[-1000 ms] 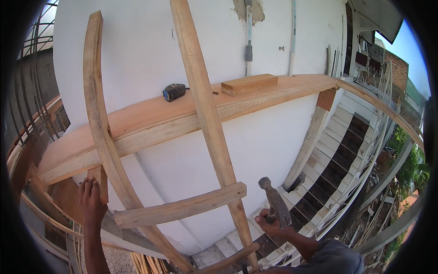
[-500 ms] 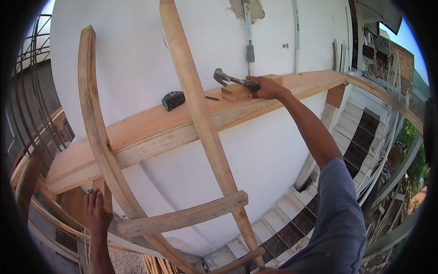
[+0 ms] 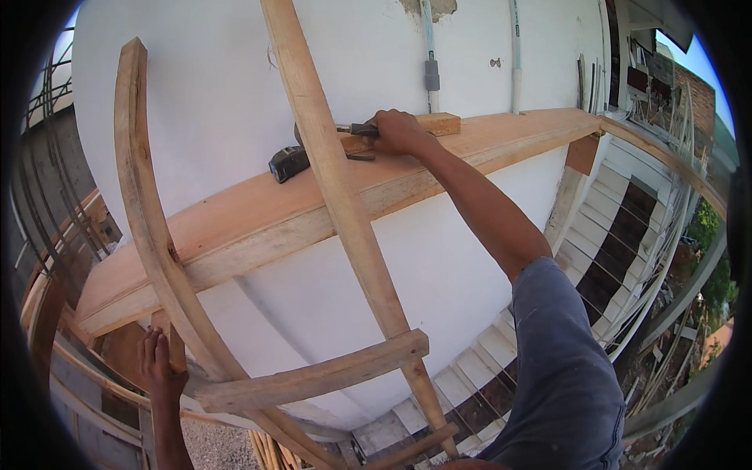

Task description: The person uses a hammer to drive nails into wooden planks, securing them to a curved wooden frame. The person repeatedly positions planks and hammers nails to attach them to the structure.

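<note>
My right hand [image 3: 401,131] is wrapped round the dark grip of a claw hammer [image 3: 363,130], over a wooden block [image 3: 440,123] on the long plank-topped beam [image 3: 235,194]. A ladder rail partly covers the hammer's head. At the beam's lower left, my left hand [image 3: 163,368] has its fingers curled beside a short wooden upright [image 3: 177,345]. What those fingers pinch, if anything, is too small to make out. A black and blue tape measure [image 3: 290,164] sits on the plank, left of the hammer. Near the block lies a thin dark strip [image 3: 360,157].
A wooden ladder's left rail [image 3: 141,157], right rail [image 3: 337,184] and rung [image 3: 313,372] stand between me and the beam. Behind is a white wall [image 3: 211,86] with pipes [image 3: 432,74]. Tiled steps [image 3: 607,219] descend at the right, below the beam.
My right hand has moved left along the plank with the hammer, and the block beneath has shifted left too. The hammer's head has passed behind the ladder rail. My left hand stays near the upright.
</note>
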Motion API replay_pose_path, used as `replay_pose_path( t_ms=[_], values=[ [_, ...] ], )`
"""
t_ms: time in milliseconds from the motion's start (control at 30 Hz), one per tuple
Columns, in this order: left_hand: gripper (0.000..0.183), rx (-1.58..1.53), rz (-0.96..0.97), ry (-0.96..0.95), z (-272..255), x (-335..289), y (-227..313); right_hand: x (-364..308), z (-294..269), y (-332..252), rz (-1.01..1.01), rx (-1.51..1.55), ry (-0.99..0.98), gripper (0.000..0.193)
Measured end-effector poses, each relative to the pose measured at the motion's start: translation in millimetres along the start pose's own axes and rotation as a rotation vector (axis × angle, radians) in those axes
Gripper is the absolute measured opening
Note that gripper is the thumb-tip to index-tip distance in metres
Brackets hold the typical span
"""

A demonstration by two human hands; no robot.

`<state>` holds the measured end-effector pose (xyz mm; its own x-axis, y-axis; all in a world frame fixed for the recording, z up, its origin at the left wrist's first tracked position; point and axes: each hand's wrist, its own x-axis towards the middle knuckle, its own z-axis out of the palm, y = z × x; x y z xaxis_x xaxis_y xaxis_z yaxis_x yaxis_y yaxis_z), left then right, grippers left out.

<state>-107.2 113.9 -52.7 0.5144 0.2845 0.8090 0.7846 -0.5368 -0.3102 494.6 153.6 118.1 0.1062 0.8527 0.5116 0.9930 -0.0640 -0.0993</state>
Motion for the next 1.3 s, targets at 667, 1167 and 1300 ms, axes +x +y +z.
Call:
replay_pose_path(
  t_ms=[667, 1167, 1300],
  values=[
    [0.066, -0.016, 0.003, -0.019, -6, 4, 1, -20, -34, 116, 0.191, 0.043, 0.025, 0.040],
    [0.063, 0.005, -0.022, -0.001, -6, 8, 8, -22, -11, 71, 0.232, -0.174, 0.209, 0.068],
    [0.054, 0.011, -0.082, -0.024, -9, 4, 8, -89, -37, 62, 0.330, 0.152, 0.399, 0.049]
  ],
)
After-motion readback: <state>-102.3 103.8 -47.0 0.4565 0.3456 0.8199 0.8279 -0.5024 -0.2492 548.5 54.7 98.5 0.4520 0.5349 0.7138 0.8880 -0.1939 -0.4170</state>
